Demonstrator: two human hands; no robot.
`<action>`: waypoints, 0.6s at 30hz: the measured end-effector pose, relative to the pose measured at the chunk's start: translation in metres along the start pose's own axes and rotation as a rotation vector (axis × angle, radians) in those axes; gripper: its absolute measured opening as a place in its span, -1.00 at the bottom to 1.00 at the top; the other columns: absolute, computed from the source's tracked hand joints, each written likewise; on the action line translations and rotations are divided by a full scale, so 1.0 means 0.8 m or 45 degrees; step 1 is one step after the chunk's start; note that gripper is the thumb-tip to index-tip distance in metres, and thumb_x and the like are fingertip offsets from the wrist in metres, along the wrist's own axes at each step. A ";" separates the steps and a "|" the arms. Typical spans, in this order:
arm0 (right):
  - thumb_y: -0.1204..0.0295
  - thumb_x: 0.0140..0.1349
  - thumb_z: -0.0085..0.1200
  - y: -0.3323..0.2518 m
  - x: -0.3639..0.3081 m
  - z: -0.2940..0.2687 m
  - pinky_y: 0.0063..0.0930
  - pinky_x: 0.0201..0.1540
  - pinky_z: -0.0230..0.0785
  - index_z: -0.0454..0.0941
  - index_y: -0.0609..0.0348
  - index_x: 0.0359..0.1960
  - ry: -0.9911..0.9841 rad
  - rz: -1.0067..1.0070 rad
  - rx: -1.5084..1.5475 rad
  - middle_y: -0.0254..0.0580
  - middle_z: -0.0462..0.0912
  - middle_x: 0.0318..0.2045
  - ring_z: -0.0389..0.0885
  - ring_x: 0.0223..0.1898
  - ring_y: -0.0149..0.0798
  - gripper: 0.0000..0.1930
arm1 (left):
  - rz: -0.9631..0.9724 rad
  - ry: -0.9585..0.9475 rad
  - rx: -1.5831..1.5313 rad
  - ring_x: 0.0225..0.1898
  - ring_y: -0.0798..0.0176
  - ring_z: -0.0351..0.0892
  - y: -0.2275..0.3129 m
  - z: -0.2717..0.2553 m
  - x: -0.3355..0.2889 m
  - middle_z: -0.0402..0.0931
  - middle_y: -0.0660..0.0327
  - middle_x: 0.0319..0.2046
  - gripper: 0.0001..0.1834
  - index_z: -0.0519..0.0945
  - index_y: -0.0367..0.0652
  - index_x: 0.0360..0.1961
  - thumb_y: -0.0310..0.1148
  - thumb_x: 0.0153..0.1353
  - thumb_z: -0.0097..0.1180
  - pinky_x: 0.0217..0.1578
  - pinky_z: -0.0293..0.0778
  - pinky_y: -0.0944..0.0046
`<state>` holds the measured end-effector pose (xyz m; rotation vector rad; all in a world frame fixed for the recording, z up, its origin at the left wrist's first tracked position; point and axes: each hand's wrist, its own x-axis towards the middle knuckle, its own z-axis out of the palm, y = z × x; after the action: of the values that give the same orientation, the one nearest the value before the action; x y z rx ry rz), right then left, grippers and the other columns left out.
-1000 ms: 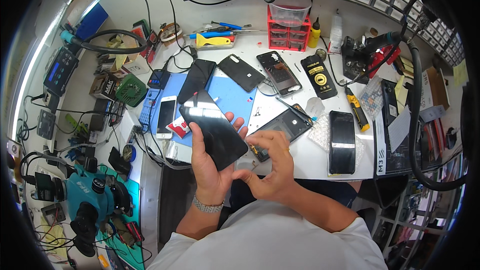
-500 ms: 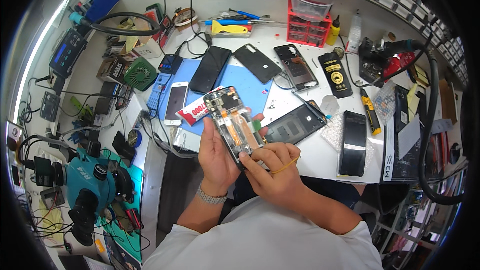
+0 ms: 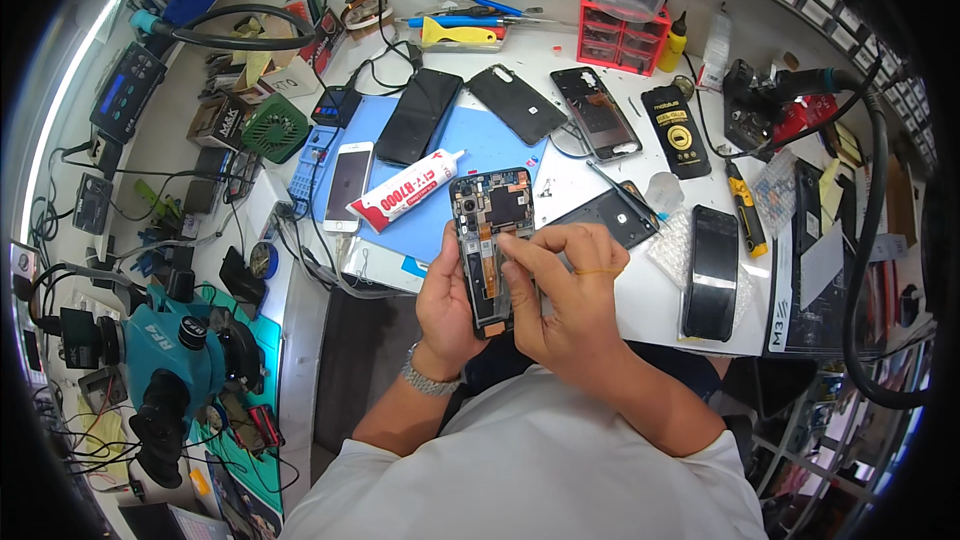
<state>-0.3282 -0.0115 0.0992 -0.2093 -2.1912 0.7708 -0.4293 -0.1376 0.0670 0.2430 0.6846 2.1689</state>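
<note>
opened phone (image 3: pixel 488 252) in left hand (image 3: pixel 446 298); right hand (image 3: pixel 574 290) apparently touching it

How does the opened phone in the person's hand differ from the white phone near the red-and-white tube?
The opened phone bares its circuit board and orange ribbon cable; the white phone shows a dark screen facing up.
The opened phone is held in the left hand, while the white phone lies untouched.
Both are rectangular.
</note>
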 end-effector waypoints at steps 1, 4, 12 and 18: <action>0.44 0.33 0.37 0.000 0.003 0.000 -0.09 0.10 0.08 0.79 0.01 0.14 0.002 0.015 -0.005 -0.35 0.62 -0.10 0.51 -0.04 -0.16 -0.66 | 0.001 -0.010 0.005 0.33 0.09 0.66 -0.001 0.000 -0.001 0.58 0.02 0.35 -0.40 0.29 -0.08 0.58 -0.01 0.79 -0.52 0.37 0.61 0.04; 0.44 0.33 0.39 -0.003 0.009 0.004 -0.11 0.11 0.07 0.78 0.02 0.14 0.009 0.046 -0.022 -0.35 0.60 -0.09 0.48 -0.02 -0.17 -0.66 | 0.021 -0.056 0.073 0.32 0.18 0.65 -0.003 0.013 -0.002 0.58 0.07 0.32 -0.46 0.28 -0.08 0.53 -0.05 0.80 -0.51 0.37 0.59 0.07; 0.57 0.31 0.39 0.004 0.004 0.007 -0.24 0.07 0.23 0.69 0.06 -0.08 0.072 0.084 0.300 -0.28 0.69 -0.13 0.55 -0.11 -0.20 -0.80 | -0.027 -0.130 0.008 0.34 0.17 0.62 -0.002 0.002 0.000 0.54 0.06 0.36 -0.49 0.29 -0.07 0.49 -0.07 0.79 -0.50 0.38 0.58 0.06; 0.57 0.38 0.38 -0.005 0.004 0.006 -0.36 0.00 0.33 0.67 0.13 -0.08 0.066 0.314 0.333 -0.27 0.74 -0.19 0.63 -0.18 -0.31 -0.84 | 0.061 -0.134 0.212 0.36 0.13 0.60 -0.009 0.010 -0.002 0.49 0.02 0.39 -0.50 0.16 -0.07 0.56 -0.09 0.79 -0.48 0.40 0.56 0.02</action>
<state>-0.3336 -0.0158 0.1014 -0.3661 -2.0135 1.1659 -0.4204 -0.1324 0.0695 0.4617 0.8070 2.1294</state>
